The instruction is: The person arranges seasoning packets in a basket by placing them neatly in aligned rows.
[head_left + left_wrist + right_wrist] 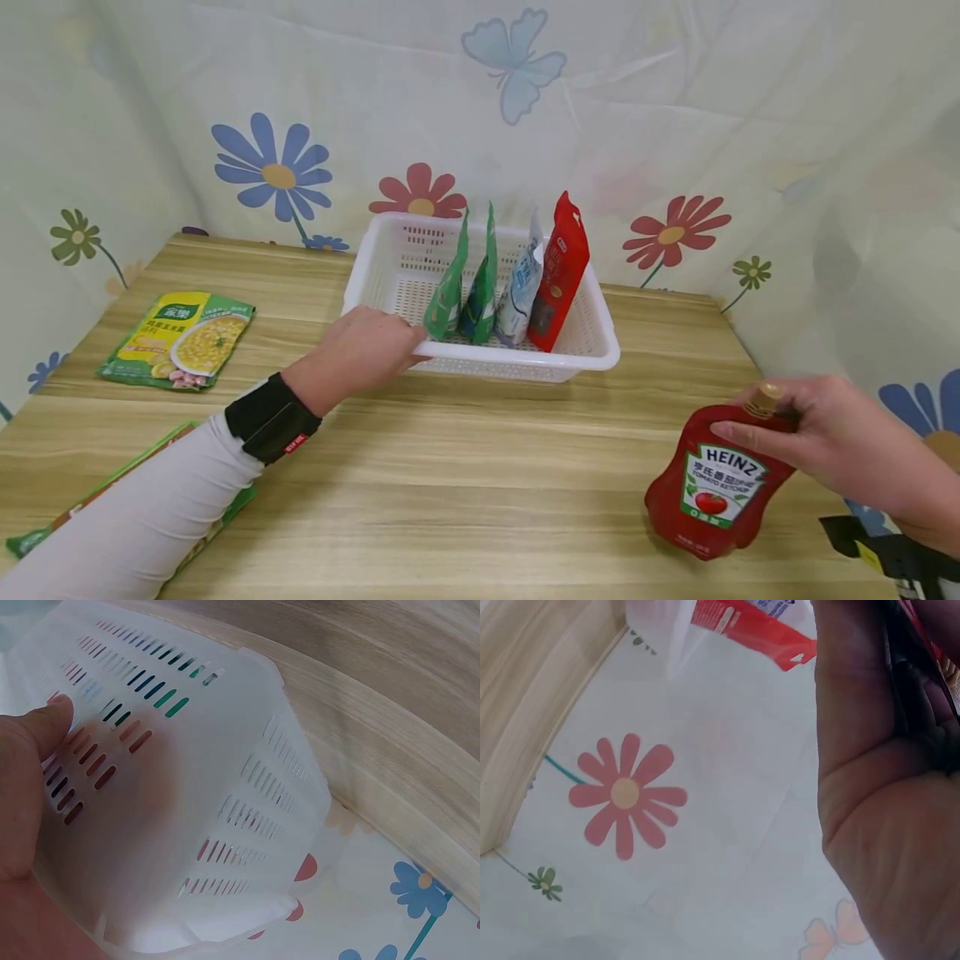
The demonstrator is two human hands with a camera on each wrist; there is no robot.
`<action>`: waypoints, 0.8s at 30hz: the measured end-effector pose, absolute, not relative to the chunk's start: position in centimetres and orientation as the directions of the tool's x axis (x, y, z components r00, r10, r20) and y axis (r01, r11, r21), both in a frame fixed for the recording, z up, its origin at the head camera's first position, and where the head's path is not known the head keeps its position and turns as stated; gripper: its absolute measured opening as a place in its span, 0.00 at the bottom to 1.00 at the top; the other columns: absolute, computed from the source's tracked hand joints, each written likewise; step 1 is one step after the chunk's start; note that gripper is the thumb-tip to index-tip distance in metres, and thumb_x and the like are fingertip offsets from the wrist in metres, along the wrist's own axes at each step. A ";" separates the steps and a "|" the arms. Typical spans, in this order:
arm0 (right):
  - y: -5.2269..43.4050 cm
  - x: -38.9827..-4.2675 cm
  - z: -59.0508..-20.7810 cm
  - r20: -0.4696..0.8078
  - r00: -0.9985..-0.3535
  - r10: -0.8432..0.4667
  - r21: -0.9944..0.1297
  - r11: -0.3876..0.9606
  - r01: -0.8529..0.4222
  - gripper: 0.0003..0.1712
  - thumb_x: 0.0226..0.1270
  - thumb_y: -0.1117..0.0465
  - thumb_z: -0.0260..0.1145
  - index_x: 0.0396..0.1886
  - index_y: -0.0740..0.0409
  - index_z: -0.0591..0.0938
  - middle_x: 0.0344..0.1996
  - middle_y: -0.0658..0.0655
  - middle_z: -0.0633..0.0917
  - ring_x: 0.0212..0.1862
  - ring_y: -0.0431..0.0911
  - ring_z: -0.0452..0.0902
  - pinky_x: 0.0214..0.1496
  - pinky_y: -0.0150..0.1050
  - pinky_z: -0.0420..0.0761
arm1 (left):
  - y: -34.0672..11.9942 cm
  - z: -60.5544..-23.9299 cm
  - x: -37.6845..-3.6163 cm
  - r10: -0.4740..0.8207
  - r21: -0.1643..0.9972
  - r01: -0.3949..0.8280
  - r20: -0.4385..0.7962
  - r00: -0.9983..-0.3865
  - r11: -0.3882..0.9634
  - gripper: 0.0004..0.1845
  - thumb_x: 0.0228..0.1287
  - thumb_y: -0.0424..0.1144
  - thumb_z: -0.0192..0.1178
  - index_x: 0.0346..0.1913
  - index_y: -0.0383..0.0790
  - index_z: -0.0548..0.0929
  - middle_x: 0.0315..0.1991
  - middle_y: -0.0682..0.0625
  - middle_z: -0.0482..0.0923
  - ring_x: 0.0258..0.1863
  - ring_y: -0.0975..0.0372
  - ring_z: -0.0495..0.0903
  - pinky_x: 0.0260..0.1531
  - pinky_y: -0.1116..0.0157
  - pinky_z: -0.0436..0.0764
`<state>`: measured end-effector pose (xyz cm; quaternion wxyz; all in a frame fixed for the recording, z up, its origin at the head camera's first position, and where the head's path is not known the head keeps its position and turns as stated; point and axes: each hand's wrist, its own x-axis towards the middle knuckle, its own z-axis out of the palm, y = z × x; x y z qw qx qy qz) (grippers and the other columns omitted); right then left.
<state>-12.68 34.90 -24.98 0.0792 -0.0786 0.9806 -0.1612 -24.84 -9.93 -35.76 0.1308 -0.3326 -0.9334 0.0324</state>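
Note:
A white slotted plastic basket [525,363] stands at the back of the wooden table. Upright in it are two green pouches [448,293], a white-and-blue pouch [521,292] and a red pouch [559,268]. My left hand [369,345] grips the basket's front-left rim. In the left wrist view its thumb [34,761] lies against the basket wall [225,750]. My right hand [828,435] holds a red Heinz ketchup pouch [712,493] by its neck, just under the tan cap, at the table's front right. The right wrist view shows mostly my palm [885,825].
A green and yellow corn soup packet [180,337] lies flat at the left of the table [465,483]. Another green packet [45,533] sits partly under my left forearm. A flower-print cloth [600,125] hangs behind and on both sides.

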 end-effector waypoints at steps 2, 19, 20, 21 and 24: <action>34.3 -12.7 -24.7 -0.118 -0.976 -0.184 -0.331 0.934 -0.136 0.13 0.64 0.50 0.75 0.41 0.53 0.89 0.36 0.53 0.90 0.32 0.39 0.85 0.30 0.35 0.86 | -9.9 -35.8 -24.9 0.629 -0.147 0.612 0.223 -0.745 0.777 0.18 0.65 0.56 0.69 0.45 0.45 0.87 0.34 0.47 0.89 0.25 0.57 0.83 0.26 0.59 0.84; 29.7 -13.7 -23.0 0.010 -0.983 -0.181 -0.421 0.891 -0.169 0.19 0.66 0.46 0.74 0.47 0.55 0.88 0.38 0.56 0.91 0.32 0.42 0.87 0.30 0.33 0.85 | -9.9 -35.6 -24.7 0.623 -0.139 0.608 0.217 -0.752 0.782 0.17 0.64 0.55 0.70 0.45 0.46 0.88 0.36 0.47 0.89 0.26 0.57 0.83 0.27 0.59 0.85; 29.5 -13.8 -22.9 0.020 -0.984 -0.180 -0.426 0.888 -0.171 0.19 0.66 0.46 0.74 0.47 0.55 0.88 0.38 0.56 0.91 0.32 0.42 0.87 0.30 0.33 0.85 | -9.9 -35.6 -24.6 0.621 -0.139 0.606 0.216 -0.753 0.783 0.17 0.64 0.55 0.70 0.45 0.46 0.88 0.36 0.47 0.89 0.26 0.57 0.84 0.28 0.59 0.85; 29.2 -14.0 -22.8 0.028 -0.983 -0.182 -0.435 0.883 -0.176 0.20 0.66 0.46 0.74 0.47 0.56 0.88 0.38 0.57 0.91 0.32 0.42 0.87 0.30 0.34 0.85 | -9.9 -35.6 -24.6 0.620 -0.137 0.605 0.216 -0.754 0.784 0.17 0.64 0.55 0.70 0.45 0.46 0.88 0.36 0.47 0.89 0.26 0.56 0.83 0.28 0.59 0.85; 28.3 -14.3 -22.5 0.049 -0.982 -0.180 -0.461 0.868 -0.182 0.20 0.66 0.46 0.74 0.47 0.56 0.88 0.38 0.57 0.91 0.32 0.43 0.87 0.31 0.35 0.86 | -9.9 -35.6 -24.6 0.617 -0.133 0.603 0.214 -0.757 0.787 0.18 0.63 0.55 0.71 0.45 0.45 0.87 0.36 0.47 0.89 0.26 0.56 0.83 0.27 0.58 0.85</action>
